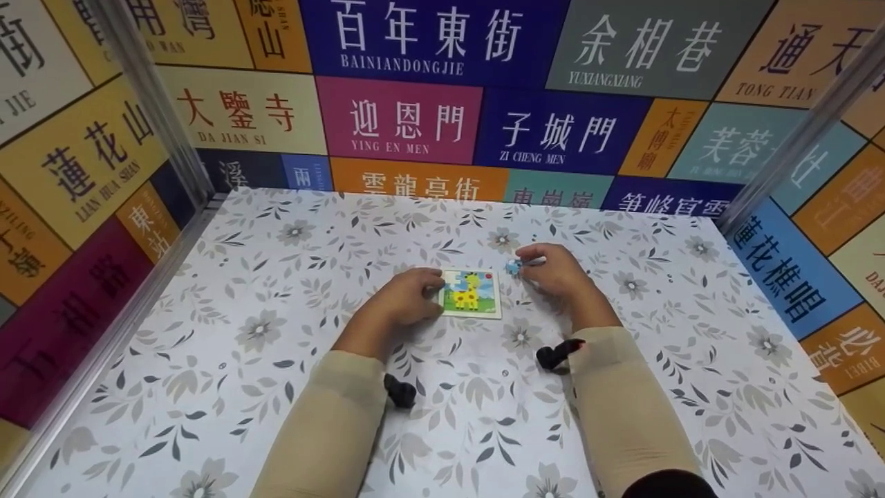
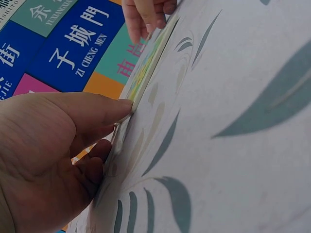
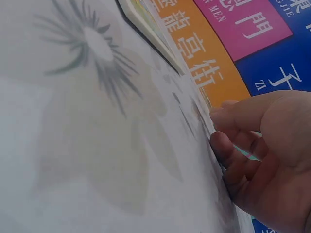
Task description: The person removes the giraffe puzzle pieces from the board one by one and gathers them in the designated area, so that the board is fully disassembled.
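Note:
A small square giraffe puzzle [image 1: 470,294] lies face up on the table, with a pale patch at its upper left. My left hand [image 1: 408,297] grips its left side, the thumb at the lower left and fingers curled higher up. From the left wrist view, the left hand [image 2: 58,145] has its thumb tip on the edge of the puzzle [image 2: 146,70]. To the right of the puzzle, my right hand [image 1: 556,272] pinches a small blue piece [image 1: 513,267] just above or on the table. The right hand [image 3: 272,150] hides that piece in the right wrist view.
Grey flowers and leaves pattern the white tabletop [image 1: 207,311]. Behind it stands a wall of coloured panels [image 1: 401,117] with large characters, and similar panels flank both sides. Black wrist-worn devices [image 1: 399,391] hang under both sleeves.

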Action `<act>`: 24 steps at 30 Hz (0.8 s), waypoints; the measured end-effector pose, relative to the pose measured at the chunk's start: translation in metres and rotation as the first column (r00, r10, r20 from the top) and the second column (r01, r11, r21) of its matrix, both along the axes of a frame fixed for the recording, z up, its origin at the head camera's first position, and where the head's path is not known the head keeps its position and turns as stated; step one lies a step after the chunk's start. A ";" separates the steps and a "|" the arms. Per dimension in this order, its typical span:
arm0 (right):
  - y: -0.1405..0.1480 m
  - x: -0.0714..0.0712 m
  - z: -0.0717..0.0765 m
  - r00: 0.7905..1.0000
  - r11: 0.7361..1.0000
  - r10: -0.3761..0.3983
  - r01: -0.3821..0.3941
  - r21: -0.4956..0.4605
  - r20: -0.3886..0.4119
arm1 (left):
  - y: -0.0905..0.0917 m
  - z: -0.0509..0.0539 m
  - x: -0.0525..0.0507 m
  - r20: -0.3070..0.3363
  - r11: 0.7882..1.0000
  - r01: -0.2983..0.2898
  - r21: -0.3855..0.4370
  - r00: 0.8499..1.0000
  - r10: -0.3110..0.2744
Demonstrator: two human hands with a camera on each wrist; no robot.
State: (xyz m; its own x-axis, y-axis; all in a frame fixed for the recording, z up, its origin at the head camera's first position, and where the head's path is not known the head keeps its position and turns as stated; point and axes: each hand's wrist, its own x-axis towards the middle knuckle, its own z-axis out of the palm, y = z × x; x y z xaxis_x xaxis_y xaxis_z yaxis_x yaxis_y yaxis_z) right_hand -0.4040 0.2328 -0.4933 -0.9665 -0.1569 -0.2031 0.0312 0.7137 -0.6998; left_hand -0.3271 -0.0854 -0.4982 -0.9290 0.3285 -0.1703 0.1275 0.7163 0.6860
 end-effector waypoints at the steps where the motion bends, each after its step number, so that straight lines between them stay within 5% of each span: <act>1: -0.001 0.000 -0.001 1.000 1.000 -0.014 0.014 0.002 0.003 | 0.000 0.000 0.000 0.001 1.000 0.001 0.001 1.000 -0.001; 17: -0.016 0.002 0.004 0.999 0.999 -0.028 0.029 0.043 -0.025 | 0.000 0.000 -0.002 0.018 1.000 -0.020 0.010 1.000 0.019; 24: -0.037 0.013 0.024 0.994 0.993 0.110 -0.111 0.047 0.009 | -0.001 0.000 -0.001 0.020 1.000 -0.017 0.013 1.000 0.016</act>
